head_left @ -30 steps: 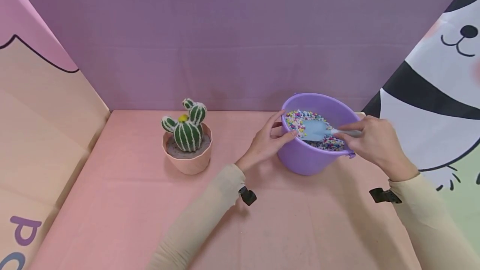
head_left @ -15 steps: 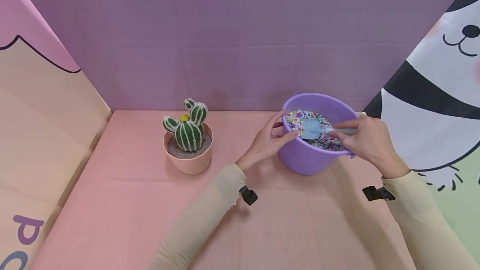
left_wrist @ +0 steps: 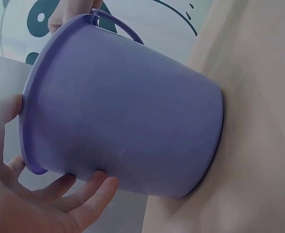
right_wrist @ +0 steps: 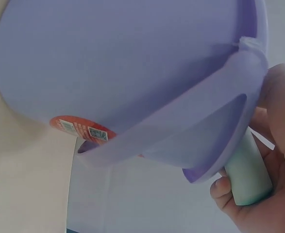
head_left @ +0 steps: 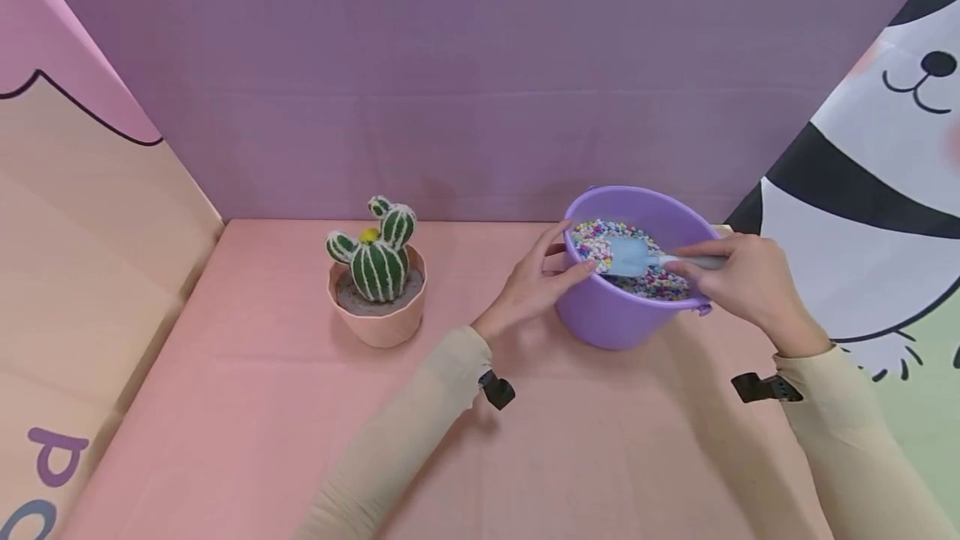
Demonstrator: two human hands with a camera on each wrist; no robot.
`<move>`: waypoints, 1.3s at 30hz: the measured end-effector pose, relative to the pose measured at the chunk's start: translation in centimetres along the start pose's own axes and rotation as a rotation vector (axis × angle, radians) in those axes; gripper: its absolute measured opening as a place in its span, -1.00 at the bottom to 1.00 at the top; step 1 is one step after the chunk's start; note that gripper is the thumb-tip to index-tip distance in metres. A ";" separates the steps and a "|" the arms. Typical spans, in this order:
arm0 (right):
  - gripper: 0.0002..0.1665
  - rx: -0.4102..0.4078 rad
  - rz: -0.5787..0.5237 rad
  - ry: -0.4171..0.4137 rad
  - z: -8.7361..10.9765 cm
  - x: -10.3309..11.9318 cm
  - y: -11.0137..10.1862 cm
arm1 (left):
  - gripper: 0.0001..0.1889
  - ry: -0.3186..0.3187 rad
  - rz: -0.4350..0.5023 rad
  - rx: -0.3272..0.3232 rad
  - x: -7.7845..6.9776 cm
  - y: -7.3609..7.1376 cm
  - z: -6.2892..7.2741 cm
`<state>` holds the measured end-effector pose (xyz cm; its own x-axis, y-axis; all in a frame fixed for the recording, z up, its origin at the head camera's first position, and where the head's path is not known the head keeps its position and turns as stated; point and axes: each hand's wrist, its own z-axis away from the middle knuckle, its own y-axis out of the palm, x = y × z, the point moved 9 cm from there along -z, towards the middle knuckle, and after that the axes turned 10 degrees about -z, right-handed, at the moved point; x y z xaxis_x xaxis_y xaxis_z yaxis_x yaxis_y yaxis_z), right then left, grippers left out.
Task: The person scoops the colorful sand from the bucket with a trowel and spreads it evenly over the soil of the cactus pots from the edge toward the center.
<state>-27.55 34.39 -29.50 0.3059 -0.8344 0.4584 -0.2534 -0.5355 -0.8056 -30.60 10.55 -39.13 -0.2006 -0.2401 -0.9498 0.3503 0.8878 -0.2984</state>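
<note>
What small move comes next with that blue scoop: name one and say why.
Probably ease the blue scoop a little into the beads: much of its blade looks bare, though beads lie by its tip. The right hand grips its handle, and the left hand holds the purple bucket.

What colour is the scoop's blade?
Light blue: the scoop's blade shows best in the head view.

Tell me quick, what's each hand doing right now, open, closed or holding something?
Left hand: holding the side of the purple bucket.
Right hand: gripping the light blue scoop by its handle.
</note>
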 end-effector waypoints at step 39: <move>-0.60 -0.049 -0.208 0.180 1.5 -2.2 -3.0 | -0.19 0.019 -0.010 0.002 0.2 0.1 -0.2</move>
<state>-26.05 38.06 -28.67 0.1889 -0.7135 0.6747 -0.2476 -0.6994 -0.6704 -30.79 10.63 -39.36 -0.2218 -0.2412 -0.9448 0.3501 0.8846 -0.3080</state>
